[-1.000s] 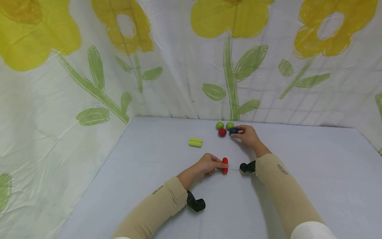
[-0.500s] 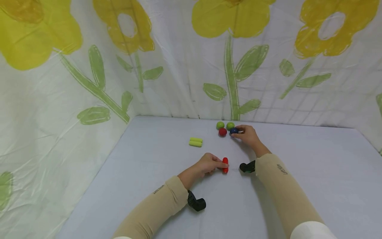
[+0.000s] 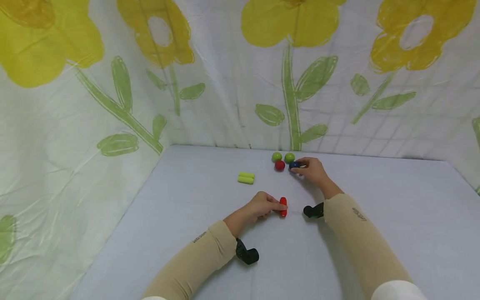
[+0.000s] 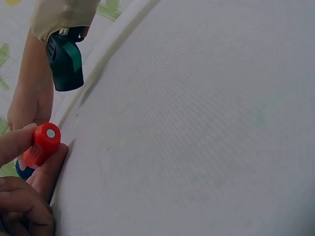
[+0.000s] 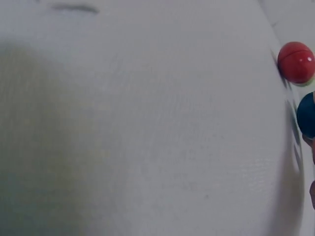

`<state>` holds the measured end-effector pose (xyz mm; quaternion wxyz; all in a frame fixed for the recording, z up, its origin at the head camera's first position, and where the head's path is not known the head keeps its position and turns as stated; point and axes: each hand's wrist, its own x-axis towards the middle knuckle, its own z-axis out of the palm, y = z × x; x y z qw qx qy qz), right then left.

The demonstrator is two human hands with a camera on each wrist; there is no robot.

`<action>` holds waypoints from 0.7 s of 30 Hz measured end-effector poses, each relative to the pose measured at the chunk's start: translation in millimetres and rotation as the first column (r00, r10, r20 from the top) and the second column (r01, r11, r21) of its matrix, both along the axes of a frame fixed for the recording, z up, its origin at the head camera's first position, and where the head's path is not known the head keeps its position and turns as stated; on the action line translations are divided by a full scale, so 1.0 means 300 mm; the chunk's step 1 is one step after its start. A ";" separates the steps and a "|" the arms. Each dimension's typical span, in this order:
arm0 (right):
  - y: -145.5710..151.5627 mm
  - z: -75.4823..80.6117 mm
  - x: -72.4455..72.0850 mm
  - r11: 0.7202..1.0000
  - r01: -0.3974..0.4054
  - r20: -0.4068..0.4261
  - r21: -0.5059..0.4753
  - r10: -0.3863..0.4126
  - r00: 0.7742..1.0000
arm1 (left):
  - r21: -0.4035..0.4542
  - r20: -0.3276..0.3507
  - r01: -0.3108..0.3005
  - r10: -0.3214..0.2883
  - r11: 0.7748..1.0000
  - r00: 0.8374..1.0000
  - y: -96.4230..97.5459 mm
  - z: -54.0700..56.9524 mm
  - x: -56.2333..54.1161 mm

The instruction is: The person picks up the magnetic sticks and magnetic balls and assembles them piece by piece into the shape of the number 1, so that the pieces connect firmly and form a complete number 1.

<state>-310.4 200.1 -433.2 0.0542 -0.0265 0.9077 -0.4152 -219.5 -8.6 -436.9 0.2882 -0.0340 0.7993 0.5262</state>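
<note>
My left hand (image 3: 259, 205) pinches a short red rod (image 3: 283, 201) between thumb and fingers over the middle of the table. In the left wrist view, the red rod (image 4: 45, 142) shows a pale round spot on its end. Farther back, the fingers of my right hand (image 3: 313, 171) hold a dark blue ball (image 3: 293, 165). Close to its left is a red ball (image 3: 279, 166), with two green balls (image 3: 276, 157) just behind. In the right wrist view only the fingertips show at the edge, beside the blue ball (image 5: 306, 117).
Two yellow-green rods (image 3: 246, 178) lie side by side left of the balls. A black wrist camera (image 3: 247, 255) hangs under the left sleeve, another black camera (image 3: 313, 211) under the right. Behind the white-covered table (image 3: 187, 187) hangs a flower-printed cloth (image 3: 225, 104).
My right forearm and its camera have shifted slightly to the right, while the fingers stay at the blue ball. The left hand and the red rod have barely moved.
</note>
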 end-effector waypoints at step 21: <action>-0.040 0.045 0.064 0.994 -0.033 0.062 -0.109 0.040 0.997 | -0.021 -0.012 -0.002 0.001 1.000 1.000 0.004 -0.007 -0.006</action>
